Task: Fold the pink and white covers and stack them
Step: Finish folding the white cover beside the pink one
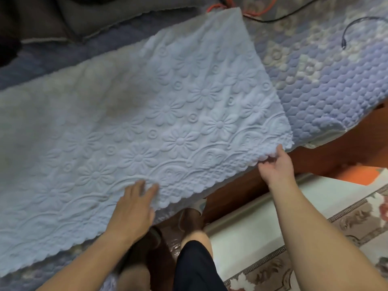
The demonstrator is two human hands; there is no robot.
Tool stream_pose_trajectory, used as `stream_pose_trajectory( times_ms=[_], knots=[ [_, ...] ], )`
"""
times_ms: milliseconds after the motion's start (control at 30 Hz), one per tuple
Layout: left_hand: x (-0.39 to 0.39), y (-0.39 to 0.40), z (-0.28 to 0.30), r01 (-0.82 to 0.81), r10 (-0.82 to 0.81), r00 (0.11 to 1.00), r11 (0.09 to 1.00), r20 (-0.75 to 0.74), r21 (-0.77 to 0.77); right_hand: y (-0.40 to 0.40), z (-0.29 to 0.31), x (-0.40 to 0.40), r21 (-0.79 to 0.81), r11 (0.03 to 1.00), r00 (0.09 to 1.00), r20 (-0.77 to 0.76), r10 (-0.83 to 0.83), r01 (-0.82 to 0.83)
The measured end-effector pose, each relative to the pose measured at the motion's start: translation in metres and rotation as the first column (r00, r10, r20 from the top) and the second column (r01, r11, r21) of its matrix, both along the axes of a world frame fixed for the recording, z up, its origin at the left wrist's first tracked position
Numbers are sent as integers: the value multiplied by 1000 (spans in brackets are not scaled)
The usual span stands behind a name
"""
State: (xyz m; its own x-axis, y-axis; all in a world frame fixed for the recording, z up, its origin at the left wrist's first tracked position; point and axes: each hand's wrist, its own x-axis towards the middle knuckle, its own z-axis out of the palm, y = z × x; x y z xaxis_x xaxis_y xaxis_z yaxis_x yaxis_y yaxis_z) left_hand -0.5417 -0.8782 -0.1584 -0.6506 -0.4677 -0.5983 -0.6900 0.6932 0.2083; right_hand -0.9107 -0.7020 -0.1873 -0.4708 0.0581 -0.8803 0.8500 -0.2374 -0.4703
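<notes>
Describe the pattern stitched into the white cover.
Raised daisy-like flowers and small rings, scalloped edge, on the white cover; head view.

- The cover (147, 114) lies spread across the bed (327, 85), its scalloped edge along the near side.
- The left hand (134, 211) rests flat on that near edge.
- The right hand (275, 164) grips the cover's near right corner.
- Cables (354, 24) lie on the bed beyond, to the right.
- A rug (346, 223) lies on the floor right of the legs.

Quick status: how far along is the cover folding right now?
Early. Done: white cover laid out on the bed. In hand: right hand grips its scalloped corner; left hand presses flat near the edge. Left: no fold shows, no stack, no pink cover in view.
</notes>
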Motion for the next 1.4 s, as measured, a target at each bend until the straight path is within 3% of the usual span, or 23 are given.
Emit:
stream_pose_trajectory(
  times_ms=[133,233,300,400,500,600,667,700,767,833,900,1000,1067,1133,1200,1267,1400],
  knots=[
    [-55,23,-10,-26,26,1000,999,-6,47,10,-21,-54,185,967,984,80,161,-173],
    [-74,32,-17,-94,91,991,995,96,33,14,-30,-73,195,940,953,168,251,-281],
    [-79,36,-14,-51,53,996,998,75,-29,17,-32,-77,197,922,933,214,290,-332],
    [-79,44,-12,67,-66,998,997,17,-43,29,-32,-75,255,918,951,139,275,-303],
    [-85,50,-13,41,-43,998,998,46,45,41,-31,-76,423,880,974,30,226,-217],
    [-97,42,-12,29,-47,991,989,124,147,46,-33,-77,450,870,979,89,182,-203],
    [-111,29,-4,11,-30,994,984,106,178,34,-27,-77,592,767,967,90,240,-246],
    [-119,21,0,-19,6,997,982,72,187,24,-20,-78,736,612,930,67,361,-290],
    [-135,-5,6,-124,137,988,979,-69,164,-12,-1,-82,919,285,736,8,677,-272],
    [-151,-44,5,-215,221,945,975,-240,51,-63,10,-86,940,193,403,-66,913,-283],
    [-163,-99,-5,-282,235,907,955,-350,-90,-117,4,-91,942,111,44,-102,994,-318],
    [-178,-191,-26,-257,157,937,914,-312,-313,-205,-15,-85,983,-10,-410,-67,909,-182],
    [-184,-242,-39,-169,92,971,917,-220,-361,-254,-23,-76,988,-80,-581,-10,814,-129],
    [-179,-277,-61,-79,38,991,937,-127,-339,-277,-41,-82,988,-143,-637,71,768,-63],
    [-170,-290,-84,-57,37,997,945,-69,-321,-274,-64,-106,977,-211,-566,155,810,-35],
    [-172,-291,-95,-123,102,991,937,-82,-327,-266,-79,-132,970,-233,-456,178,872,-66],
    [-195,-278,-75,-243,243,969,918,-38,-313,-273,-70,-151,946,-303,-478,214,852,-117]
  ],
)
